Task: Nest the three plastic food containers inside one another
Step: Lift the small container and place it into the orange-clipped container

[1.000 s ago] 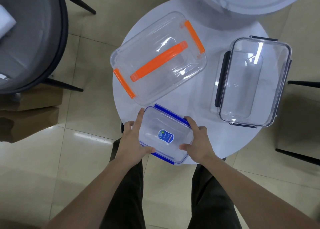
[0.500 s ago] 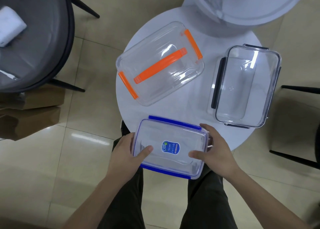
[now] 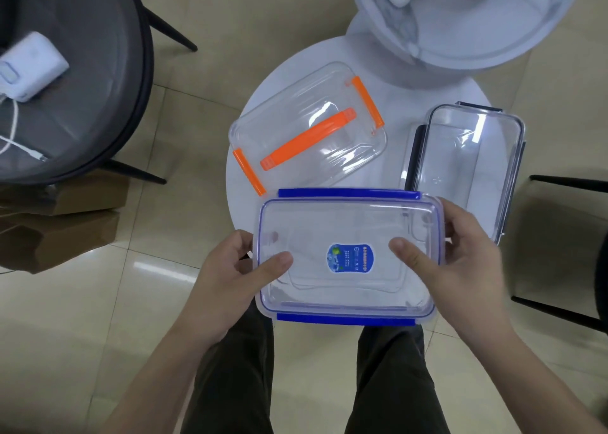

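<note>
- I hold the clear rectangular plastic container with blue side clips and a blue oval label (image 3: pixel 348 256) lifted off the small round white table (image 3: pixel 394 88), over my lap; my left hand (image 3: pixel 230 269) grasps its left end, thumb on the lid, and my right hand (image 3: pixel 460 262) grasps its right end the same way; neither hand is free.
- The lid looks still clipped on, so I judge it cannot take or enter another box yet; undoing a clip means letting go with one hand, and the smooth plastic could then tip and drop to the tiled floor (image 3: pixel 82 318).
- The clear container with orange clips and an orange handle (image 3: pixel 307 131) sits partly past the table's left edge; a nudge could send it off.
- The clear container with dark clips (image 3: pixel 467 164) lies just beside my right hand; a swing could knock it.
- Choosing the wrong nesting order would jam the boxes.
</note>
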